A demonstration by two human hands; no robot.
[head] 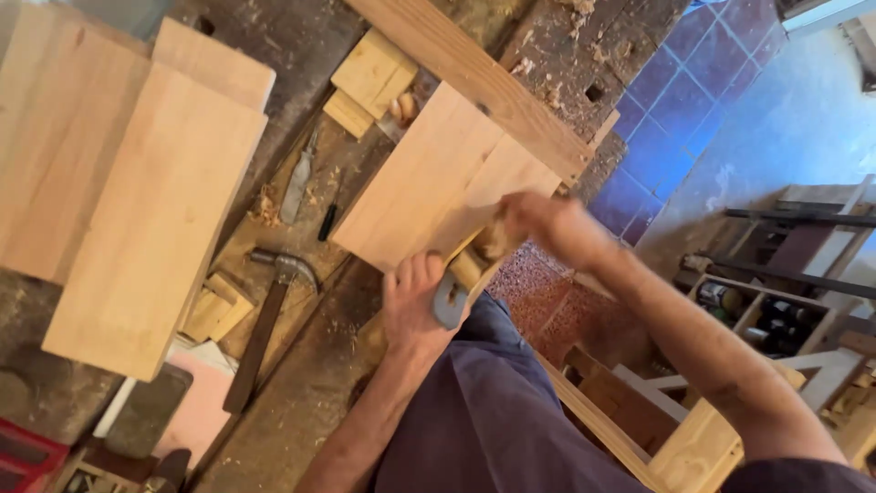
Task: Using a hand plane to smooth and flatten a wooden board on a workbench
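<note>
Pale wooden board (429,183) overhangs the bench's (301,402) near edge, open floor beyond; left hand (415,306) and right hand (538,224) grip a hand plane (461,274) there.

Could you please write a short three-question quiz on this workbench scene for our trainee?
1. True or false: the claw hammer with the wooden handle is held in the left hand.
2. Which thing do both hands grip at the edge of the pale clamped wooden board? A) grey metal hand plane with wooden handles B) steel chisel C) the hammer
3. Fill in: the right hand is on the plane's ____ end, away from the body.

Key: 1 false, it lies on the workbench; 2 A; 3 front.
</note>
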